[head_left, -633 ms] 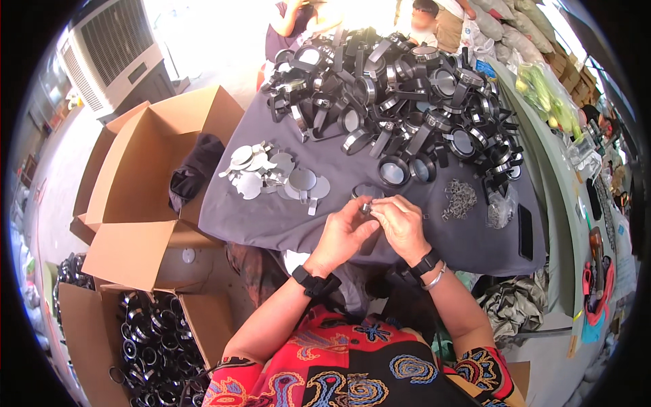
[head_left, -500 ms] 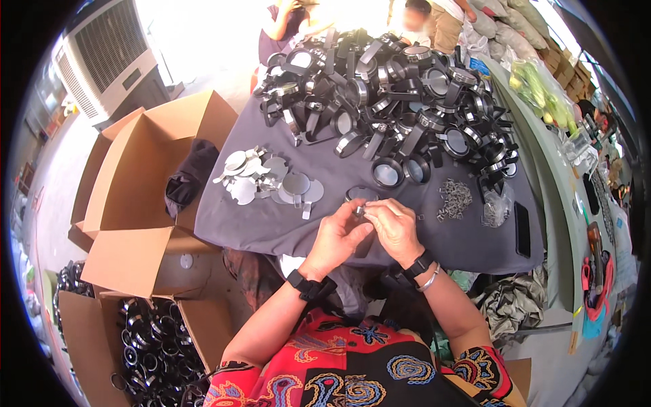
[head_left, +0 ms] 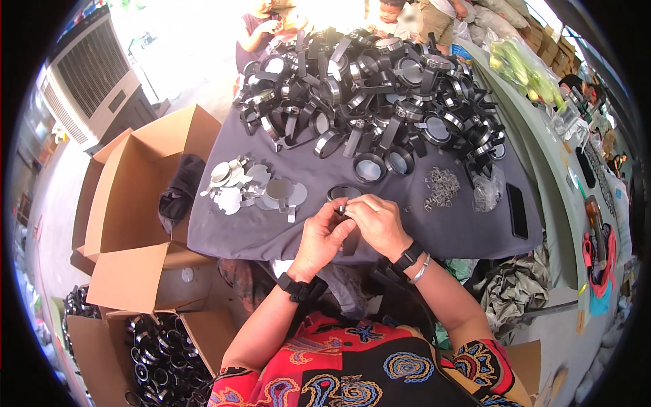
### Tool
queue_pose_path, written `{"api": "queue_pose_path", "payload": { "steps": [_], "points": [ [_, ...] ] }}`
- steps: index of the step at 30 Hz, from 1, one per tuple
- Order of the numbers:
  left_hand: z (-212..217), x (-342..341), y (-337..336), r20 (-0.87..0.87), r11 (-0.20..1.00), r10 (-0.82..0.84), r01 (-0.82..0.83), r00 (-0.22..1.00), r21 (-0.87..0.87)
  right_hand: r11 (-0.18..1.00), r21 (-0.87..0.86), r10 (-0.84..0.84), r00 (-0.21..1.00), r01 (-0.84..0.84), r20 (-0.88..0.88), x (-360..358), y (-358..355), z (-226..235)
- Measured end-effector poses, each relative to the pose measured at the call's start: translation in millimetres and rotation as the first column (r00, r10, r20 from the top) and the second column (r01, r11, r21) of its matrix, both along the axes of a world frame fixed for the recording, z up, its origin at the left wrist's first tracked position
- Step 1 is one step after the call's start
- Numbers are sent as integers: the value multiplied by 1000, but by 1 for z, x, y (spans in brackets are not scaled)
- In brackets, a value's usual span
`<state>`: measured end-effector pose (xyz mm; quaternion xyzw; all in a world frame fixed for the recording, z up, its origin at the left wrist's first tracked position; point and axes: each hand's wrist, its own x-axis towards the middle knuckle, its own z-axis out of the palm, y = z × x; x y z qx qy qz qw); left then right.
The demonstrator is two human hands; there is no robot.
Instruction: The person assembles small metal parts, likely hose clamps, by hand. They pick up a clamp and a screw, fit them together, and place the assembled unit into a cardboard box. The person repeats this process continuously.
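On the left, thin tabbed metal discs (head_left: 230, 198) were spread over the cloth-covered bench (head_left: 285, 234). The left hand (head_left: 317, 239) was set with its index fingertip against a small metal clip (head_left: 342, 209), which was raised at the near side of a round black-rimmed frame (head_left: 344, 192). By the right hand (head_left: 380, 227) the clip was pinched, the fingertips of its grip drawn together. The clip, it was judged, would best be steadied by light pressure from both sides, squared before being pressed and released slowly, since so small a piece could easily be flicked away. Similar clips (head_left: 442, 186) were heaped to the right, near the hand.

Whether the left grip was also closed on the clip could not be told. The clip's shape was mostly covered by fingers, the frame's near edge was hidden, and the contents of the plastic bag (head_left: 487, 192) were hard to make out.
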<state>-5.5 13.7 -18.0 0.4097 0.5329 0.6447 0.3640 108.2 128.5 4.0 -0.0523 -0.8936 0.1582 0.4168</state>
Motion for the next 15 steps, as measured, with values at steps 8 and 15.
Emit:
{"api": "queue_pose_path", "payload": {
  "steps": [8,15],
  "points": [
    [1,-1,1,54,998,60,-59,997,-25,990,-137,-23,997,13,-73,2,-8,-5],
    [7,7,5,-16,991,111,-112,994,-72,786,-159,-561,797,598,223,67,17,1]
  ]
}}
